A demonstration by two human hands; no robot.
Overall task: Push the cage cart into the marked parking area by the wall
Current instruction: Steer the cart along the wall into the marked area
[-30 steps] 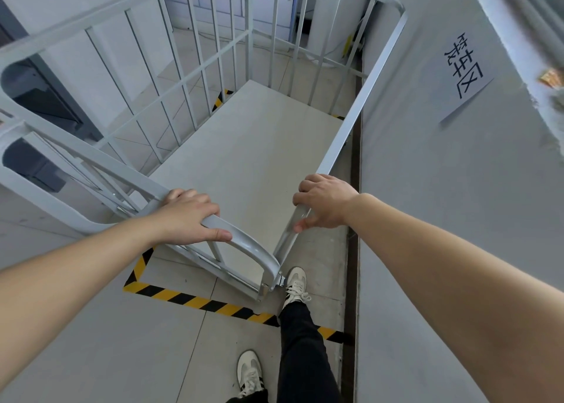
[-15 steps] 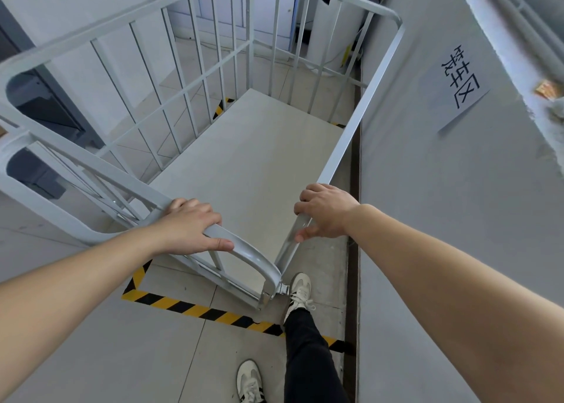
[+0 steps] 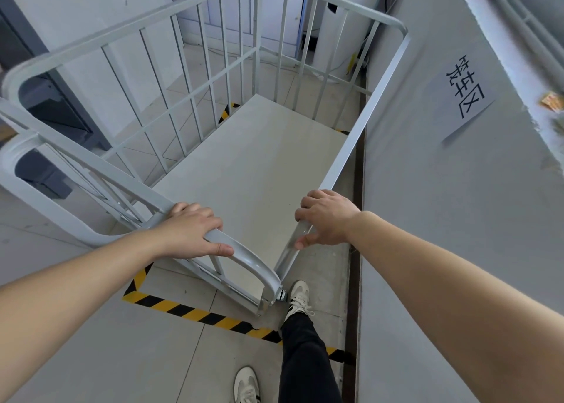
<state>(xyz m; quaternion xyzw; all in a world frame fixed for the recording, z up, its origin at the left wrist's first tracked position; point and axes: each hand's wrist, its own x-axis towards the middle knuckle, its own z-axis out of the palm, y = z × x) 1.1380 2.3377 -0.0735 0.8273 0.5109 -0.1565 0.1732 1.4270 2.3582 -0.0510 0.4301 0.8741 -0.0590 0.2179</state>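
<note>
— Cart (image 3: 253, 170) position?

— Mostly inside the tape (image 3: 195, 312). Its deck sits past the striped line on the floor, and its right side runs just beside the wall (image 3: 427, 219), under the paper sign (image 3: 468, 94). The near corner stands just inside the line.

— And your hands?

— My left hand (image 3: 192, 234) is wrapped closed over the curved near rail, thumb on the near side. My right hand (image 3: 328, 216) is closed on the right side rail, thumb hooked under. Both grips are firm on the cart.

— Which step, then?

— The last of the push, I judge: squaring it up in the bay.

— Next?

— A short, gentle shove forward, keeping the right side parallel to the wall without scraping, and my front shoe (image 3: 297, 298) clear of the caster. Then I let go.
</note>
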